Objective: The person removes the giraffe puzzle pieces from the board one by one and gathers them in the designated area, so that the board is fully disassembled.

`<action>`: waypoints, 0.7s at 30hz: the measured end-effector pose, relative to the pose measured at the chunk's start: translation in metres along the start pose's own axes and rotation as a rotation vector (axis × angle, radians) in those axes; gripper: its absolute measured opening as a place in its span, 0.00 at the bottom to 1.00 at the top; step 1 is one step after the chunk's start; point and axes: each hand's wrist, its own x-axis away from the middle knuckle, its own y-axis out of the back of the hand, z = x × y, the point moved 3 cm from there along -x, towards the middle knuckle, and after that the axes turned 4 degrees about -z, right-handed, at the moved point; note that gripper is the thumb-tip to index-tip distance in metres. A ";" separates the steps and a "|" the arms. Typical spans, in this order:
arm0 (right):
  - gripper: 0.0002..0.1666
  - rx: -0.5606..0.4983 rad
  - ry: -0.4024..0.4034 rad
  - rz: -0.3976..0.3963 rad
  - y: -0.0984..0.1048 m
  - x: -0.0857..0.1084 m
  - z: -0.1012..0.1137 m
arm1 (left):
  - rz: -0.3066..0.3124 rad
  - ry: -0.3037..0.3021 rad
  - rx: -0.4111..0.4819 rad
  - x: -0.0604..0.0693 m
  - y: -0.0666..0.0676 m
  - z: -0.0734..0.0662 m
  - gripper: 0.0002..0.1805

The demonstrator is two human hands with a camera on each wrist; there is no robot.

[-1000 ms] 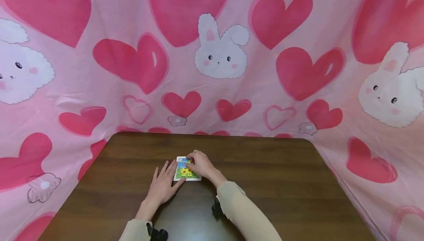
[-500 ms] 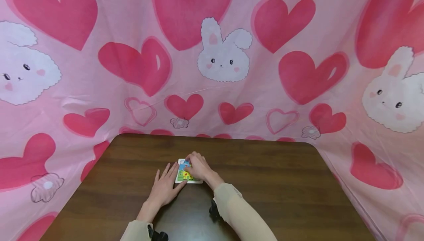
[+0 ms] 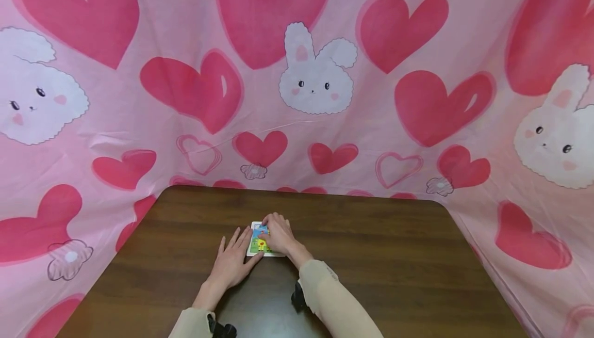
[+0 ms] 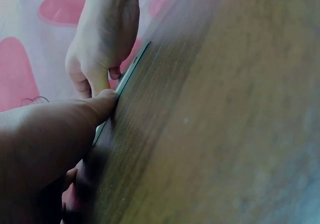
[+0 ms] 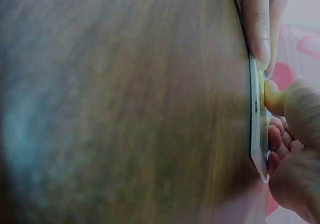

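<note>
A small flat picture board [image 3: 257, 245] with a white border lies on the brown table. Its face shows blue sky, green ground and a yellow figure with red spots. My left hand [image 3: 230, 264] lies along its left side with fingers spread, the thumb at the near edge. In the left wrist view that thumb [image 4: 102, 104] touches the board's rim [image 4: 134, 67]. My right hand [image 3: 280, 236] covers the board's right part, fingers bent. The right wrist view has its thumb [image 5: 275, 98] pressing on the face. Whether it pinches a piece is hidden.
The dark wooden table [image 3: 394, 260] extends around both hands. A pink cloth [image 3: 320, 126] with hearts and rabbit faces hangs behind it and along both sides. Black devices, such as the left one [image 3: 223, 327], sit at both wrists.
The right hand has shifted slightly over the board, and less of the yellow figure shows now. The left hand keeps its place at the board. The head view has moved slightly.
</note>
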 end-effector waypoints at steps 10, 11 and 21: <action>0.21 -0.008 0.001 -0.010 -0.004 0.003 -0.005 | -0.004 -0.007 0.004 -0.001 -0.001 0.001 0.46; 0.20 -0.011 -0.007 -0.007 -0.004 0.003 -0.005 | -0.004 -0.008 0.002 -0.001 -0.002 0.001 0.46; 0.18 -0.069 0.002 -0.020 -0.001 0.003 -0.005 | -0.008 -0.009 0.002 -0.001 -0.003 0.002 0.46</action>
